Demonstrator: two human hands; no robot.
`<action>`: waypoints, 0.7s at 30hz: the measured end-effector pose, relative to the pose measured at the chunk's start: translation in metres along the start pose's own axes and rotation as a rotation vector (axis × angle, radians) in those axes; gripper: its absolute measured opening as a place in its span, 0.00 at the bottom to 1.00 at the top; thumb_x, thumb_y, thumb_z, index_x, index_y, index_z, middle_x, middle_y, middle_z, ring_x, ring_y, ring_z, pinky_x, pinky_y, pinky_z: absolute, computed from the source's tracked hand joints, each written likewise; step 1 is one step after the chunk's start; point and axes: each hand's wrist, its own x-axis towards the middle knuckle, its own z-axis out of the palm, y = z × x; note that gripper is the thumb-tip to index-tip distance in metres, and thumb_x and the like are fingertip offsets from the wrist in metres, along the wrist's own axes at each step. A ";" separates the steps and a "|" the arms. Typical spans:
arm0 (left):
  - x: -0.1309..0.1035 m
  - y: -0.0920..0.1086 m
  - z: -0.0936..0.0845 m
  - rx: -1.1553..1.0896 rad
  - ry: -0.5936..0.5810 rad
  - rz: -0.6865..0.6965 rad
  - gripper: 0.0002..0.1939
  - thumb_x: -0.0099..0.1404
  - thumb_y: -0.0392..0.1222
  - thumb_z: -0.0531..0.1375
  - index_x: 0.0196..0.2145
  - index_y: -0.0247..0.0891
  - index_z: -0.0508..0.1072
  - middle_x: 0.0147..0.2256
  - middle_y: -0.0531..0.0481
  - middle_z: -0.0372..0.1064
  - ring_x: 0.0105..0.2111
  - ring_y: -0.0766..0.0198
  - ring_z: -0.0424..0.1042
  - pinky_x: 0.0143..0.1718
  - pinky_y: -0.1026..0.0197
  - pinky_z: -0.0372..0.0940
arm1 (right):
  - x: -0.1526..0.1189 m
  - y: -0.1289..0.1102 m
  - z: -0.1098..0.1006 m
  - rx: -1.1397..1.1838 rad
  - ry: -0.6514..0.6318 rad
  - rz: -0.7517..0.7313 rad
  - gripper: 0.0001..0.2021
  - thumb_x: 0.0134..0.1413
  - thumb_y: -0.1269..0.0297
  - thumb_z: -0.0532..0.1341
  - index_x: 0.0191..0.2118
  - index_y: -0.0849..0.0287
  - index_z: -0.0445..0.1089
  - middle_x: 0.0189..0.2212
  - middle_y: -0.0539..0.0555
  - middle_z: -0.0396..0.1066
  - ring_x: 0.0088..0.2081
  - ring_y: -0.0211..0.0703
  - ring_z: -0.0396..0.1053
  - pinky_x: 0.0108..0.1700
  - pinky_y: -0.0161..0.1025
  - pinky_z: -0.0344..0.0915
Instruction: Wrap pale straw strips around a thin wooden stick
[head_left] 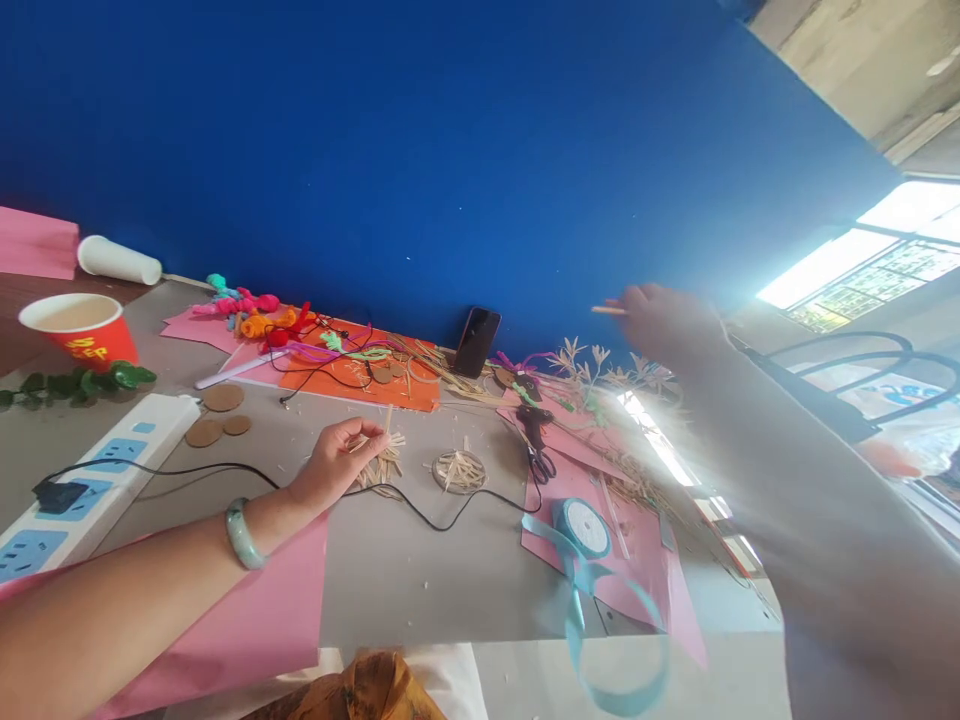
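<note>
My left hand (341,462), a bracelet on its wrist, pinches a thin pale straw strip (389,417) over the grey table. Just beneath its fingertips lies a small cluster of straw strips (386,467). Beside that, a round piece with straw strips inside its rim (459,471) rests apart from the hand. My right hand (654,318) is raised at the right, in front of the blue wall and blurred by motion and glare. Its closed fingers hold a short pale stick (609,310), which points left.
A black cord (442,525) crosses the table from a power strip (112,470). Red paper cup (79,335) stands left. Glue gun (534,425), scissors (541,465) and blue ribbon roll (587,528) lie right. A phone (476,342) leans on the wall (375,150).
</note>
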 end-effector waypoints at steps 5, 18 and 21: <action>0.001 -0.002 0.000 0.006 0.002 0.005 0.14 0.55 0.51 0.63 0.31 0.36 0.74 0.19 0.54 0.67 0.18 0.67 0.66 0.19 0.67 0.58 | -0.020 -0.054 -0.015 -0.040 -0.093 -0.060 0.16 0.66 0.57 0.47 0.34 0.59 0.66 0.19 0.52 0.63 0.18 0.35 0.52 0.26 0.38 0.42; 0.002 -0.007 0.000 0.036 0.005 0.098 0.13 0.58 0.51 0.61 0.30 0.36 0.74 0.26 0.52 0.69 0.26 0.67 0.66 0.28 0.66 0.60 | -0.178 -0.132 0.055 0.340 -0.651 -0.254 0.08 0.52 0.57 0.59 0.29 0.56 0.62 0.22 0.49 0.64 0.24 0.41 0.61 0.26 0.36 0.50; 0.001 -0.005 0.001 0.036 -0.007 0.087 0.13 0.58 0.50 0.61 0.30 0.36 0.74 0.28 0.51 0.70 0.29 0.65 0.67 0.32 0.65 0.60 | -0.181 -0.145 0.052 0.541 -0.590 -0.184 0.07 0.57 0.58 0.53 0.37 0.56 0.61 0.27 0.52 0.67 0.29 0.44 0.65 0.30 0.37 0.57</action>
